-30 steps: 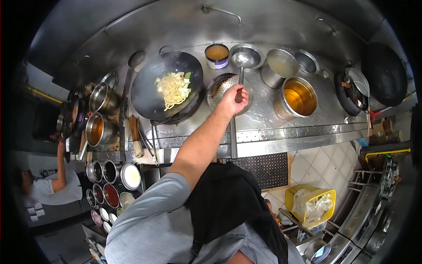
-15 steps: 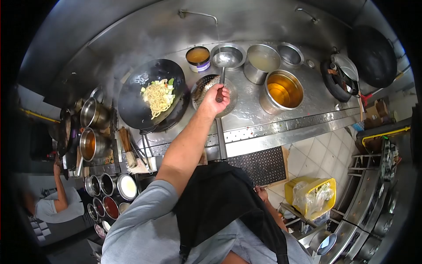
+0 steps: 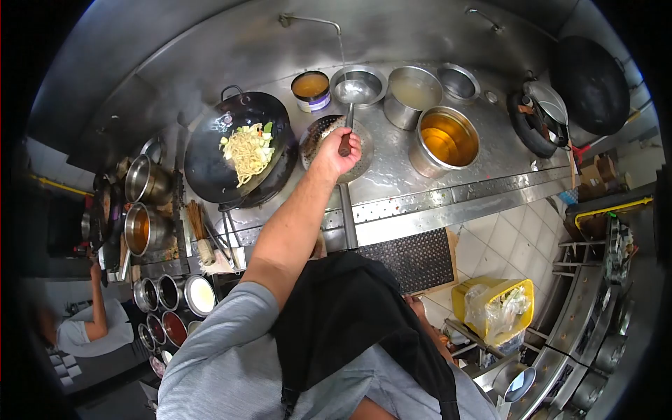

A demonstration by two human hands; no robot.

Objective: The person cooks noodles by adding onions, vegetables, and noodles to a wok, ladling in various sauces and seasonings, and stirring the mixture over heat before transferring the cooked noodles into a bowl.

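Note:
My left hand (image 3: 340,152) is closed around the dark wooden handle of a metal ladle (image 3: 350,115). The ladle's bowl sits in a steel basin (image 3: 379,82), where a thin stream falls from a wall faucet (image 3: 315,19). Beneath my left hand lies a perforated strainer (image 3: 360,158), its long handle pointing toward me. Left of it, a black wok (image 3: 203,157) holds noodles (image 3: 248,157) with pieces of cabbage. My right hand (image 3: 416,306) hangs low beside the black apron, partly covered; its fingers are not clear.
An orange tub (image 3: 310,87), a pot of cloudy liquid (image 3: 413,94) and a pot of amber liquid (image 3: 448,143) stand on the steel counter. Sauce containers (image 3: 201,296) are at left, near another person (image 3: 98,325). A yellow bin (image 3: 479,308) stands at lower right.
The view has shifted slightly, moving the counter a little left and up. My left hand still grips the ladle, its bowl still in the basin under the stream.

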